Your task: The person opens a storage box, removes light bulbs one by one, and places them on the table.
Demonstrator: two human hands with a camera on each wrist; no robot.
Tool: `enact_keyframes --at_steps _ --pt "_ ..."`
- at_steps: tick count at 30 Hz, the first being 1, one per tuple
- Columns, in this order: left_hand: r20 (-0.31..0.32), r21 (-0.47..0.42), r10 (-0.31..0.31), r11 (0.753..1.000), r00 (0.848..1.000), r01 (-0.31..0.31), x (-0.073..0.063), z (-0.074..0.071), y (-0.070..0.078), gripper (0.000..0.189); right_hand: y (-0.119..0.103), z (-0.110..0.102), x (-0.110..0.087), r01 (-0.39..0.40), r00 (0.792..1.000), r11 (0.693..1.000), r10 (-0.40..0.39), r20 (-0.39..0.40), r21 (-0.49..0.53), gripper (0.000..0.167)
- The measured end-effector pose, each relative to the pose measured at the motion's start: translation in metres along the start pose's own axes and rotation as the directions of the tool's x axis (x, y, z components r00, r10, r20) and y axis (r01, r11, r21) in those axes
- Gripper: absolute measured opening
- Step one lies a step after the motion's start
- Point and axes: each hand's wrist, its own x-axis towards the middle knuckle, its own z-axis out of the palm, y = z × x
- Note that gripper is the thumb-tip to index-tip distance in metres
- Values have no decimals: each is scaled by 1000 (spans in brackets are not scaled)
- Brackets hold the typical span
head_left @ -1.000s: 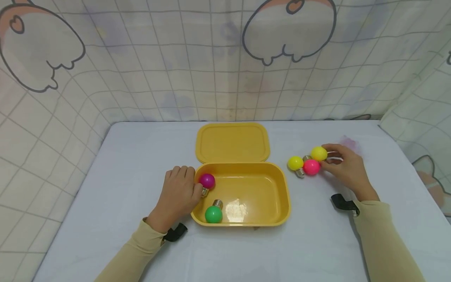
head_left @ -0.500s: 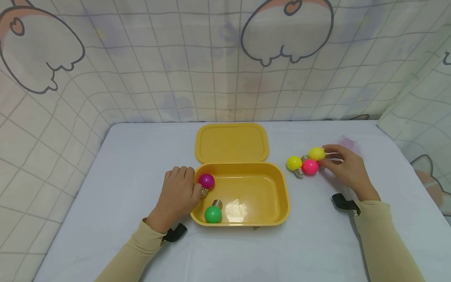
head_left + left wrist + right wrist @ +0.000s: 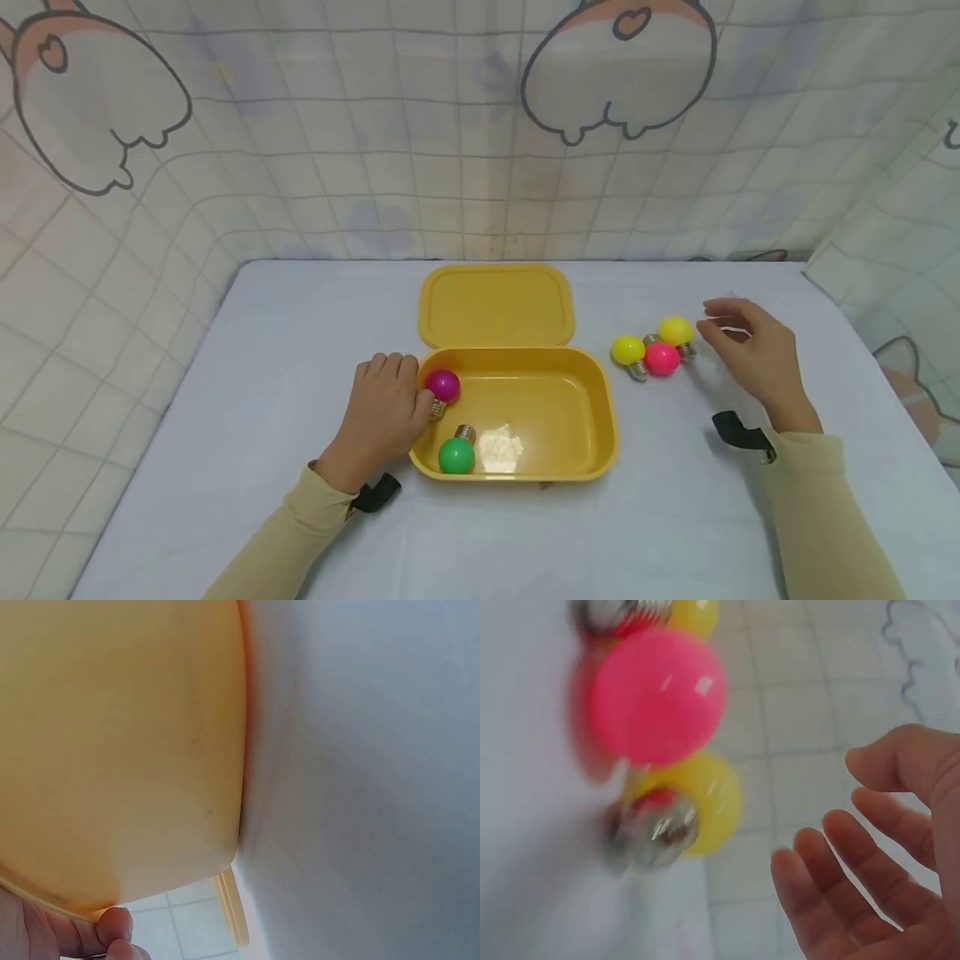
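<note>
My left hand (image 3: 385,411) grips the left rim of a yellow plastic box (image 3: 540,412); in the left wrist view its fingertips (image 3: 115,925) curl under the box's lip. Inside lie a purple light bulb (image 3: 443,385), close to my left thumb, and a green light bulb (image 3: 456,456). Right of the box, two yellow bulbs (image 3: 627,350) and a pink bulb (image 3: 662,358) lie clustered on the table. My right hand (image 3: 761,354) hovers just right of this cluster, holding nothing. The right wrist view shows its relaxed fingers apart from the pink bulb (image 3: 660,696).
Behind the box lies its flat yellow lid (image 3: 496,305). A white cloth covers the table (image 3: 300,317). A checked curtain (image 3: 337,167) with cartoon drawings hangs behind and along the sides. A dark cable (image 3: 911,346) runs at the far right.
My right hand has come away from the farther yellow bulb and moved right, leaving the bulb in the cluster. My left hand has stayed on the box rim.
</note>
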Motion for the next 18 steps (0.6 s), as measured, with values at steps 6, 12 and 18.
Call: enact_keyframes --at_steps 6,12,18 --pt "-17 -5 12 1000 1000 -12 0 1 -1 17 -43 9 -9 263 961 965 -262 -84 -1 33" --pt "-30 2 22 1000 999 -22 -1 2 -2 18 -79 22 -13 511 858 859 -512 -37 -22 37" --pt "-17 2 19 1000 1000 -19 -1 2 -3 18 -112 34 -18 637 769 770 -635 72 -21 37"
